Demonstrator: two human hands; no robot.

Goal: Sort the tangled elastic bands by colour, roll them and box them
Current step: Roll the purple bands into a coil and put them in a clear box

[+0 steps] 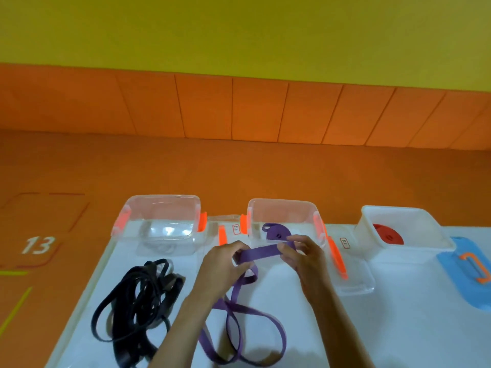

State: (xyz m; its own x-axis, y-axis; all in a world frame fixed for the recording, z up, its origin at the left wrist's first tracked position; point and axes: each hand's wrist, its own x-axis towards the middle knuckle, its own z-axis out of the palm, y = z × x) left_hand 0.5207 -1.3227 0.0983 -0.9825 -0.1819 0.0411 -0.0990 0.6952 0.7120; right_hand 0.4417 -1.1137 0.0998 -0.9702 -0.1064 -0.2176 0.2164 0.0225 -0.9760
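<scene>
Pinching purple band (261, 254) betw. L hand (225, 264) & R hand (305, 258), slack prob. lying on table (398, 328)

- Purple band (261, 254): flat strap that looks rubbery; smooth, matt.
- Black bands (138, 301): the same flat, rubbery-looking strap; smooth, with a faint sheen along the edges.
- Left box (159, 208): clear plastic, glossy, with bright glints on its base; opaque orange plastic clips (202, 221).
- Middle box (283, 205): clear glossy plastic.
- White box (406, 211): milky, translucent plastic with a duller finish.
- Blue lid (457, 277): opaque plastic, smooth; orange plastic handle (475, 269).
- Table (345, 328): white, smooth, with a soft sheen that gives blurred reflections.
- Floor (239, 168): orange, matt, even.
- Wall panels (260, 110): orange, matt, seamed; material cannot be told.
</scene>
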